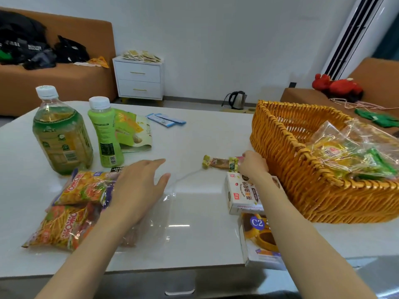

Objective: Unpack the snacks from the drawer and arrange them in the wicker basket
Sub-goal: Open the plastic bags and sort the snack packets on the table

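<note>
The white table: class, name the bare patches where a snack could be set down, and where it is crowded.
Bare: the middle stretch between the blue sachets and the wicker basket; the front centre between the clear film and the C2 box. Crowded: the left front round the tea bottle and noodle packs, and the strip beside the basket holding the cookie box.

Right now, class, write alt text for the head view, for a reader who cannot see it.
A right hand pinches a small wrapped snack on a white table, beside a wicker basket already holding bagged snacks. The left hand lies open next to two orange snack packs, with two bottles behind them and two boxes near the basket.
</note>
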A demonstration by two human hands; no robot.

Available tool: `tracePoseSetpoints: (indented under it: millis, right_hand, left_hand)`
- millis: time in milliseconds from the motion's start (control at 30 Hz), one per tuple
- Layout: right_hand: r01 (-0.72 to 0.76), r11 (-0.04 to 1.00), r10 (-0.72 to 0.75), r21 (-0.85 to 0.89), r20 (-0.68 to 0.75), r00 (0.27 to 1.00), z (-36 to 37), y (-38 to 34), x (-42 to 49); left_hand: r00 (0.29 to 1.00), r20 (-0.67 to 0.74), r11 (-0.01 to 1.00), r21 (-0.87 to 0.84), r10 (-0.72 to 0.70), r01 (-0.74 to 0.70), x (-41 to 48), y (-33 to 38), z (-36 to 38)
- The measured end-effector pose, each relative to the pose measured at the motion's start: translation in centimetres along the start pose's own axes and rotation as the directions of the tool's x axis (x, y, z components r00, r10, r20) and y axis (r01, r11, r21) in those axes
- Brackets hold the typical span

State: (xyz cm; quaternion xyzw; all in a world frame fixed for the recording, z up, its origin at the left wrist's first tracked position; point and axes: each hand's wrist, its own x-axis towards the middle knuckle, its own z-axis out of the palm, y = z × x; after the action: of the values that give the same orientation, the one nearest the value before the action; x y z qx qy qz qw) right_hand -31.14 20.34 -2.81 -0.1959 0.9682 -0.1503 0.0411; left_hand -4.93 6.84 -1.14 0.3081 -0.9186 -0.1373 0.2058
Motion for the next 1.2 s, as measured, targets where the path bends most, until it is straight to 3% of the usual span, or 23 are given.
tracePoseSetpoints:
  millis: [100,267,433,567,633,733,833,1033,1200]
  right_hand:
    - [0.031,0.999,-0.031,0.024,0.018,0.999,0.5,-0.2,1.0]
    - [-0.062,0.995,0.061,0.074,0.017,0.998,1.4,-0.9,2.0]
    - [0.172,0.951,-0.109,0.257,-0.243,0.964,1.0,-2.1,1.5]
    - [0.390,0.817,-0.281,0.425,-0.299,0.912,-1.4,-4.4,-0.5]
    - [0.477,0.739,-0.386,0.475,-0.282,0.878,-2.8,-5.5,-2.6]
    - [0.550,0.607,-0.525,0.573,-0.230,0.819,-4.6,-6.9,-7.3]
    - [0.567,0.580,-0.615,0.585,-0.142,0.776,-4.4,-7.4,-11.6]
    - [0.520,0.580,-0.645,0.627,-0.036,0.763,-4.0,-8.0,-15.9]
    - [0.354,0.594,-0.628,0.722,0.141,0.765,-4.0,-7.3,-16.7]
  left_hand:
    - [1.000,-0.006,1.000,-0.031,0.003,-0.003,0.4,0.7,0.6]
    - [1.000,-0.005,0.999,-0.048,0.011,-0.012,1.3,1.2,1.1]
    - [1.000,-0.006,0.995,-0.101,0.000,0.000,1.4,1.0,1.7]
    - [0.998,-0.024,0.940,-0.337,-0.057,0.045,1.4,1.4,1.1]
    - [0.994,-0.027,0.868,-0.489,-0.110,0.083,1.5,1.7,0.5]
    - [0.983,0.039,0.680,-0.718,-0.179,0.152,1.2,2.3,-1.1]
    - [0.975,0.118,0.550,-0.810,-0.188,0.204,-0.2,2.6,-2.8]
    - [0.978,0.108,0.552,-0.812,-0.181,0.191,-3.2,1.0,-5.0]
    - [0.973,0.150,0.566,-0.793,-0.175,0.224,-5.1,-0.2,-5.7]
